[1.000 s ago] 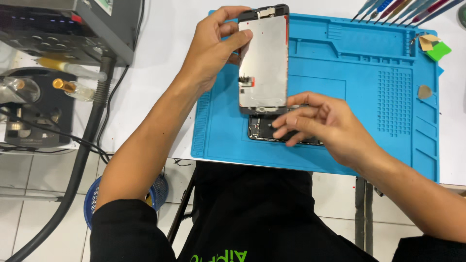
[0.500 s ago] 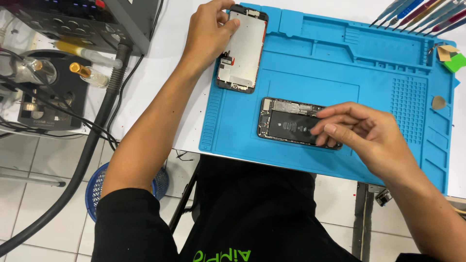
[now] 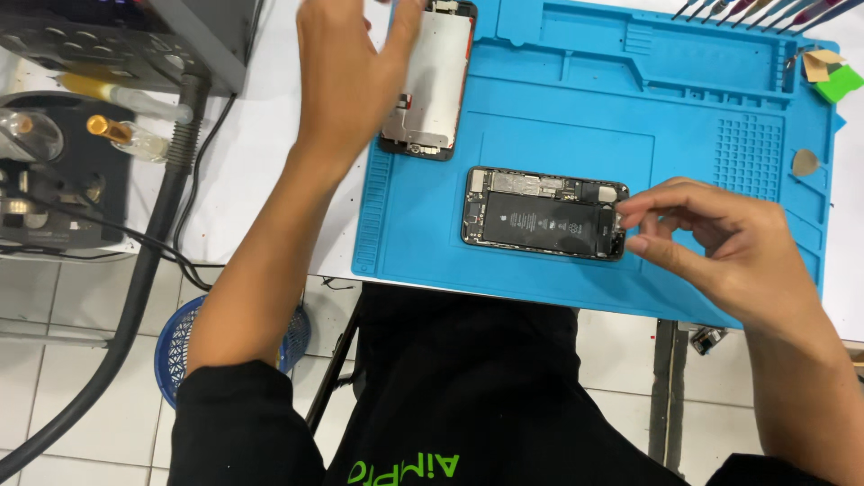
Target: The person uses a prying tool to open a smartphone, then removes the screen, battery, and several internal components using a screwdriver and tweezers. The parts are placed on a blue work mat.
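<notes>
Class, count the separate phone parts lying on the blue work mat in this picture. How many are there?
2. The screen panel lies at the blue mat's upper left by the left hand; the opened phone body lies mid-mat at the right hand's fingertips.

A phone repair workshop: blue repair mat [image 3: 702, 108], opened phone [image 3: 544, 214], bench equipment [image 3: 117, 27].

Detached phone screen [image 3: 430, 76]: white-backed rectangle, black rim, at the blue mat's [image 3: 558, 99] top-left corner. Battery label [image 3: 547, 221]: black, inside the opened phone [image 3: 544, 213] mid-mat.
</notes>
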